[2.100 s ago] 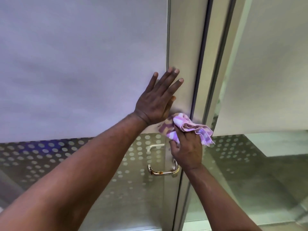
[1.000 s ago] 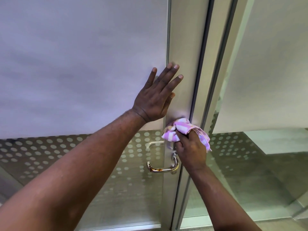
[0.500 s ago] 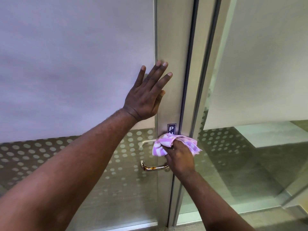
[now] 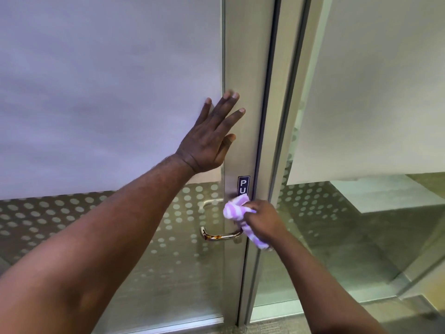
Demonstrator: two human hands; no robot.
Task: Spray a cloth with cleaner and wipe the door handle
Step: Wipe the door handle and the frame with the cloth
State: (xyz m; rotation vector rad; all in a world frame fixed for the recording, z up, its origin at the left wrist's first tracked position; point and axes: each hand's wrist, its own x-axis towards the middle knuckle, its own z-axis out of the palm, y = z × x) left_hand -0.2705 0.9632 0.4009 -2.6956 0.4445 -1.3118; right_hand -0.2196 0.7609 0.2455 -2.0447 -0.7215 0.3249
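Wiping step in hand. Right hand [image 4: 263,219] bunches the striped cloth [image 4: 237,208] in a closed grip at the door stile, just above the handle [image 4: 220,235]. Left hand [image 4: 213,138] lies flat and spread on the door [image 4: 108,92], holding nothing. Next, by my judgement: bring cloth down along the lever. Handle's base hidden by cloth; sign [image 4: 243,185] partly covered; no sprayer visible.

I note a blue sign [image 4: 243,185] fixed upright on the metal door frame [image 4: 243,68], reading "PU", its lower part hidden. Frosted film [image 4: 108,80] covers the upper glass; a dotted band [image 4: 60,218] runs just below it.
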